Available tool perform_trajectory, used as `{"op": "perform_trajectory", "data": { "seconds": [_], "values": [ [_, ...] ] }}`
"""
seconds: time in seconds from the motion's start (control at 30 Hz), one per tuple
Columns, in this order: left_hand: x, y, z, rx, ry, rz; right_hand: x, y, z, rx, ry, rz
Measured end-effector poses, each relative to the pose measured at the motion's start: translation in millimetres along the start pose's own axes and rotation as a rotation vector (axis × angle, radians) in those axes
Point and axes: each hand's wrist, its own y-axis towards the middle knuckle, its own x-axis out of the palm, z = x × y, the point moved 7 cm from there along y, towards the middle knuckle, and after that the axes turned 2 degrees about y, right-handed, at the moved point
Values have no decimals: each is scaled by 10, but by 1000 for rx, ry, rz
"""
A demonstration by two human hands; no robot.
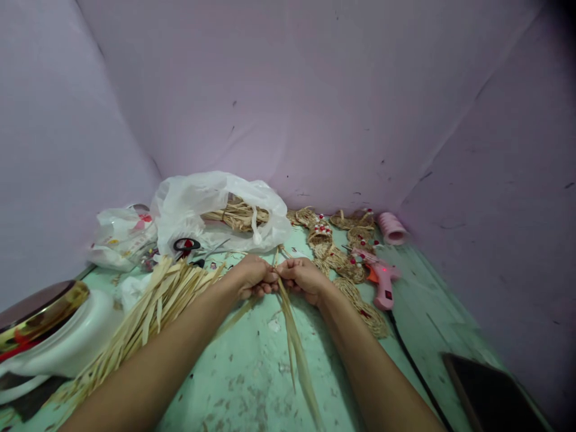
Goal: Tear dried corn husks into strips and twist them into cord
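My left hand (257, 277) and my right hand (299, 277) meet above the middle of the table, fingertips nearly touching. Both are closed in a pinch on pale dried fibre strips (293, 336), whose long loose ends trail down toward me. A short end pokes up between the hands, and another strip hangs below my left wrist. Exactly how the strips cross at the fingertips is hidden. Under and beside my left forearm lies a bundle of similar dried strips (155, 300).
A white plastic bag (193, 204) with more fibre stands behind, near black-handled scissors (186, 245). Braided pieces with pins (339, 258), a pink glue gun (382, 279) with its cord, and a pink thread spool (392, 229) lie right. A dark flat device (490, 390) is front right; a white container (85, 330) left.
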Motion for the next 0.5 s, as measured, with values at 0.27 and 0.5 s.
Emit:
{"op": "perform_trajectory", "data": {
  "seconds": [0.27,0.5],
  "values": [
    [-82,18,-65,-91,53,85,6,6,14,-24,0,-45],
    [-90,35,-17,86,-37,-6,-18,-26,-9,-28,-39,-10]
  ]
}}
